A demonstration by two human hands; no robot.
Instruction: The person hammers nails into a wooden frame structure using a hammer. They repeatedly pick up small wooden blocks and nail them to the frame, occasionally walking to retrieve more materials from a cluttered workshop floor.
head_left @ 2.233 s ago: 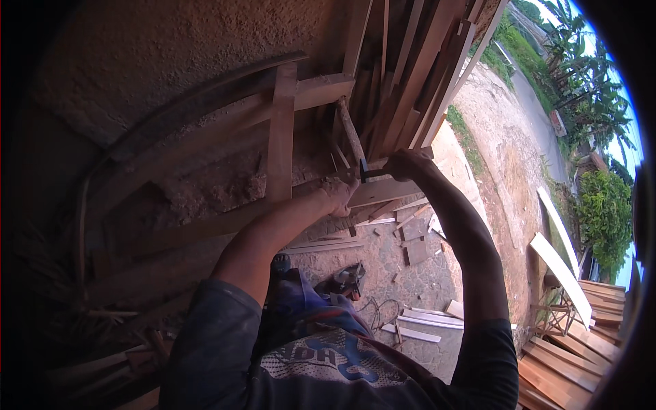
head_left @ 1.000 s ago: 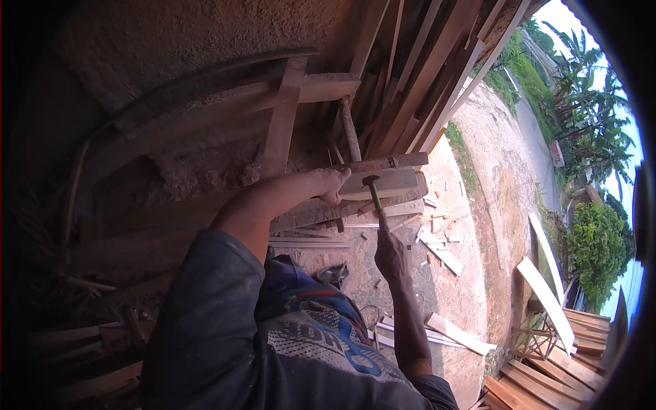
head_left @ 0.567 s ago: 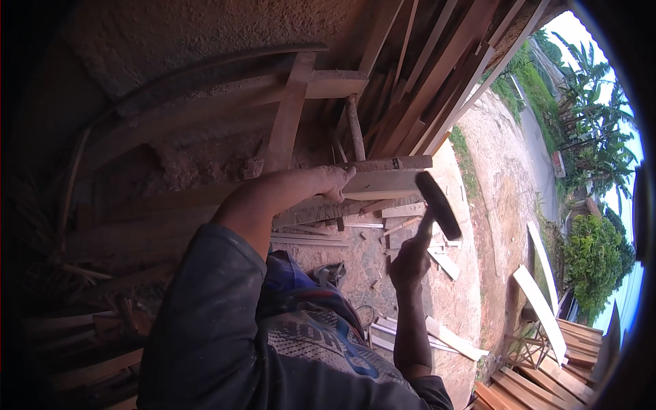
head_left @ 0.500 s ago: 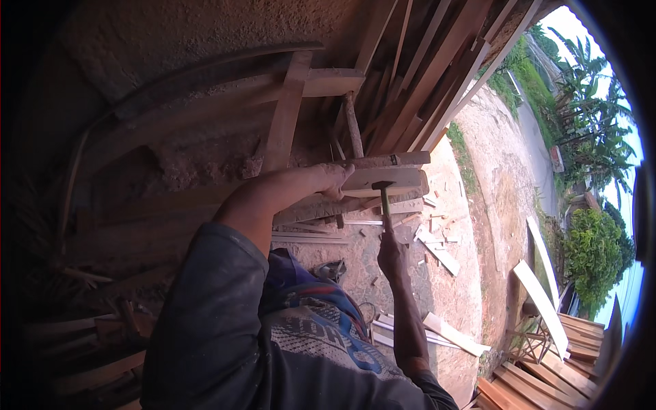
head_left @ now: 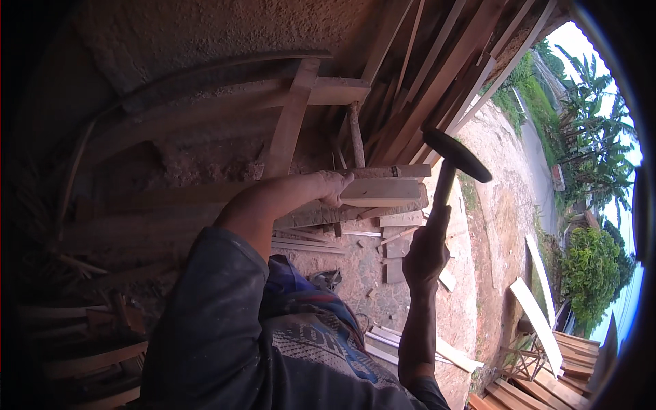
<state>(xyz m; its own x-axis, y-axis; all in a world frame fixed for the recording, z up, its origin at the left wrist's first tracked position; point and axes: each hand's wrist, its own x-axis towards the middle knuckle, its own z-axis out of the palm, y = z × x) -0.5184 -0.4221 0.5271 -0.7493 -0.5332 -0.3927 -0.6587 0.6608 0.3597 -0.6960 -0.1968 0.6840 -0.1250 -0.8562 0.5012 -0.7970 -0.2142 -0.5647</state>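
Note:
My right hand (head_left: 426,254) is wrapped round the handle of a hammer (head_left: 458,156), whose dark head is raised above and to the right of the bench end. My left hand (head_left: 333,187) grips a pale squared length of wood (head_left: 381,193), with the thumb along its top. This piece lies on the rough wooden bench (head_left: 307,217), its free end pointing right. Just behind it runs a narrower, darker strip of wood (head_left: 403,171). The hammer head is apart from the wood. My left palm hides part of the pale piece.
An upright board (head_left: 292,116) stands behind my left forearm. Long planks (head_left: 447,65) lean against the wall at the far right. Offcuts (head_left: 402,247) and thin strips lie on the ground below the bench. More boards (head_left: 547,383) are stacked at the lower right.
My right hand has lifted the hammer up and to the right, away from the end of the pale wood. My left hand keeps its hold in nearly the same place.

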